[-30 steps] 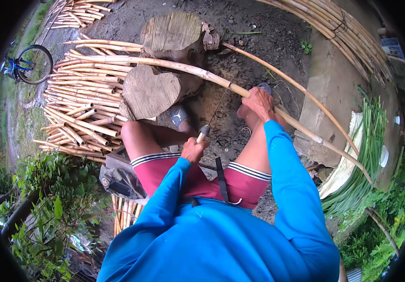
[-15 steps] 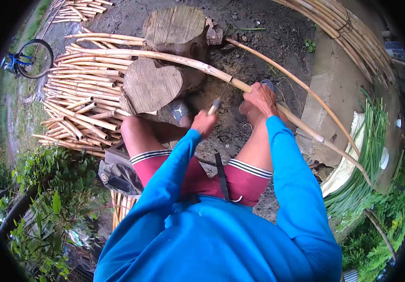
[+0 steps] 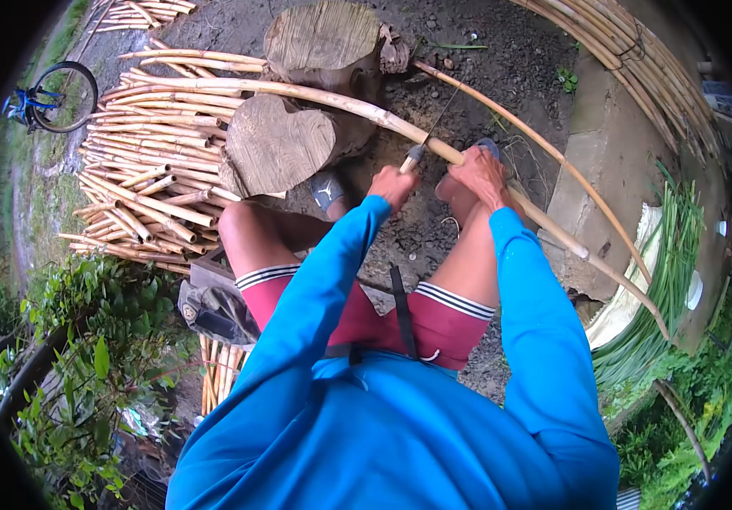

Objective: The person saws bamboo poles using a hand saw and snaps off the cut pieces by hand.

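A long bamboo pole [image 3: 357, 109] slants across the view, its far part passing over a heart-shaped log stump [image 3: 279, 143]. My right hand [image 3: 480, 176] is closed around the pole near my knee. In my left hand [image 3: 395, 188] is the pale handle of a narrow-bladed hand saw [image 3: 415, 158], fingers wrapped round it. Its thin dark blade lies across the pole just left of my right hand and points away from me. How deep the blade sits in the bamboo I cannot tell.
A heap of cut bamboo pieces [image 3: 158, 170] lies left of the stumps. A second stump [image 3: 322, 38] stands behind. One thinner pole [image 3: 544, 153] leans at right, beside long green stalks [image 3: 663, 280]. A bundle of long poles [image 3: 629, 51] lies far right; a bicycle wheel [image 3: 62, 96] shows far left.
My left hand has pushed the saw forward and to the right, so its handle is now close to the pole. My right hand keeps its hold on the bamboo.
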The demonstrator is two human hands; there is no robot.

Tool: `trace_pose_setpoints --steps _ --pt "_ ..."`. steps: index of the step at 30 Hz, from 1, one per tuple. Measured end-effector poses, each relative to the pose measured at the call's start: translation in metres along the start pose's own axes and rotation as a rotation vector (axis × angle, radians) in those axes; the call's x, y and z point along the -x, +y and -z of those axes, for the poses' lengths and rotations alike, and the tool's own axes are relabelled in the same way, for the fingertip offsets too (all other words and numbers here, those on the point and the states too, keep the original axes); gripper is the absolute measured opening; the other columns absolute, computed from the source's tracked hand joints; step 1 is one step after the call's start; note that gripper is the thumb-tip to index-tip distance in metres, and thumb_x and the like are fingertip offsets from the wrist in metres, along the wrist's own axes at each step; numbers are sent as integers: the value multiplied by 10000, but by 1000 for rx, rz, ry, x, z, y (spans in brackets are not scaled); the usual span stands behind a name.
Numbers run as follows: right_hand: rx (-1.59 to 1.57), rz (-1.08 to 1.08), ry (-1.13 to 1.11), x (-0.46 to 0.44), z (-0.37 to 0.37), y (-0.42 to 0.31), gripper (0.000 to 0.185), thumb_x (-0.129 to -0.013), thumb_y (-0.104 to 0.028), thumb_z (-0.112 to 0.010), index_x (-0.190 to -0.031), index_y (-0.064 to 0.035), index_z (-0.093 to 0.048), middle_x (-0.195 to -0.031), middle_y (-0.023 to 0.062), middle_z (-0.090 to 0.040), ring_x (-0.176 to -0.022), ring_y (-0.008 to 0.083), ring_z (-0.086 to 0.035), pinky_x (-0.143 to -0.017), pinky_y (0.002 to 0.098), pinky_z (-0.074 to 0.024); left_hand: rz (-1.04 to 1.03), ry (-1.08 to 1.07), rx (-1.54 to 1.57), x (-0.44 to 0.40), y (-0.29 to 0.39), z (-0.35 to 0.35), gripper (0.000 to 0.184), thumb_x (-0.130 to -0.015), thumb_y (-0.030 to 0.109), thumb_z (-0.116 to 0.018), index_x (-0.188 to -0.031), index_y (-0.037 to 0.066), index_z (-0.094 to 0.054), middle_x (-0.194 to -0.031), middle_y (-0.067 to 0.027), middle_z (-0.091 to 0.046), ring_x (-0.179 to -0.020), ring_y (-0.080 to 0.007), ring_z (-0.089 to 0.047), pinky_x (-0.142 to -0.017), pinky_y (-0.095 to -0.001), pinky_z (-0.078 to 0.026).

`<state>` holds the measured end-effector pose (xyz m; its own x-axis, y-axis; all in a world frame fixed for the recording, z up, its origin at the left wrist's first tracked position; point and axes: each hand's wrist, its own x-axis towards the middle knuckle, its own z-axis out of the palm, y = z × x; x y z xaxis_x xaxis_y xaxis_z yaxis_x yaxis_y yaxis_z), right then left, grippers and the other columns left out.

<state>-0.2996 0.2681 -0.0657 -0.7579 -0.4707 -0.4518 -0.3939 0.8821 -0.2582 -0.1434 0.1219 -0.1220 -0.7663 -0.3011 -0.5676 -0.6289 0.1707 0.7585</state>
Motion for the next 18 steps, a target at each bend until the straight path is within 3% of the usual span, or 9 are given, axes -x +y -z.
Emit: trace_pose_setpoints --steps 3,5,7,9,11,12,15,17,18 --pt "-8 13 30 -2 8 -2 335 -727 -291 -646 -935 -40 -725 -959 278 -676 -950 427 -658 -860 478 -527 -497 204 -705 75 -75 -8 98 -705 153 -668 -784 97 -683 -671 -207 -614 -653 -356 -654 -597 -423 -530" --pt "16 -4 50 -3 10 0 326 -726 -295 -651 -922 -45 -728 -940 272 -680 -940 425 -661 -852 471 -531 266 76 5 106 -31 10 270 -772 256 -641 -774 -13 -636 -605 -139 -585 -640 -284 -659 -613 -406 -521" --pt "30 -18 31 3 11 -2 327 -728 -299 -653 -916 -42 -728 -944 270 -680 -939 425 -661 -851 470 -531 352 25 23 82 -24 10 388 -793 348 -616 -746 -37 -613 -585 -114 -573 -564 -241 -632 -541 -392 -493" --pt "17 -14 39 -10 18 -12 328 -729 -304 -656 -911 -40 -728 -947 267 -680 -938 424 -661 -849 469 -531 53 234 -37 29 -9 1 378 -793 357 -608 -666 6 -549 -532 -83 -529 -383 -196 -502 -368 -358 -349" --pt "-16 14 -20 -9 9 -5 391 -755 -356 -675 -943 -17 -719 -961 251 -682 -927 430 -655 -826 488 -541 271 -5 205 0 27 8 382 -756 325 -643 -735 -52 -584 -520 -110 -513 -436 -247 -560 -444 -375 -435" --pt "-10 39 -35 -9 7 -3 387 -753 -355 -677 -942 -20 -718 -944 254 -680 -923 423 -656 -825 488 -540 115 -27 25 5 11 5 396 -756 336 -630 -804 -57 -618 -606 -161 -578 -567 -269 -618 -523 -401 -473" --pt "16 32 3 -9 6 5 390 -752 -361 -678 -938 -20 -717 -951 262 -676 -921 427 -655 -823 487 -539 -747 364 -611 52 -92 -14 317 -757 290 -648 -765 -23 -597 -548 -112 -543 -430 -225 -552 -454 -359 -449" --pt "8 37 32 -12 9 5 394 -755 -369 -675 -940 -24 -718 -962 262 -675 -932 430 -652 -827 491 -537 128 56 -8 103 -71 8 310 -771 286 -638 -803 -22 -621 -600 -141 -582 -531 -226 -606 -515 -378 -472" --pt "21 6 22 -12 9 4 395 -754 -373 -676 -943 -28 -718 -971 258 -675 -938 433 -649 -830 495 -535 233 17 36 102 -44 15 311 -771 287 -638 -800 -22 -624 -597 -141 -579 -548 -223 -613 -517 -379 -470"
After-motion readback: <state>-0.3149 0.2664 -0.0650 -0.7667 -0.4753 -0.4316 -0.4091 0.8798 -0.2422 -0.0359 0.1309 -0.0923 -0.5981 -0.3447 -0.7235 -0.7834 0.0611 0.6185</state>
